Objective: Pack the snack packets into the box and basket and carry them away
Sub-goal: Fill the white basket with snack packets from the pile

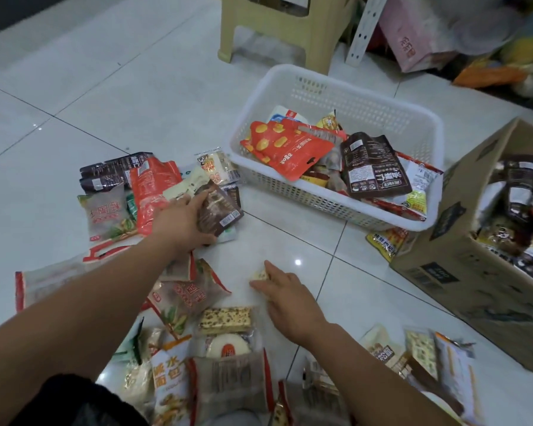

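Note:
Several snack packets lie scattered on the tiled floor. My left hand (183, 221) grips a brown packet (219, 210) at the edge of the far pile. My right hand (285, 295) closes on a small pale yellow packet (260, 275) on the bare tile. A white plastic basket (366, 96) stands beyond, holding a red packet (285, 147), a dark brown packet (373, 167) and others. A cardboard box (462, 265) at the right is partly filled with packets. More packets (225, 321) lie close to me between my arms.
A beige plastic stool (277, 29) stands behind the basket. Bags and soft clutter (480, 50) fill the far right corner. A yellow packet (385, 241) lies between basket and box. Several packets (422, 355) lie at the near right.

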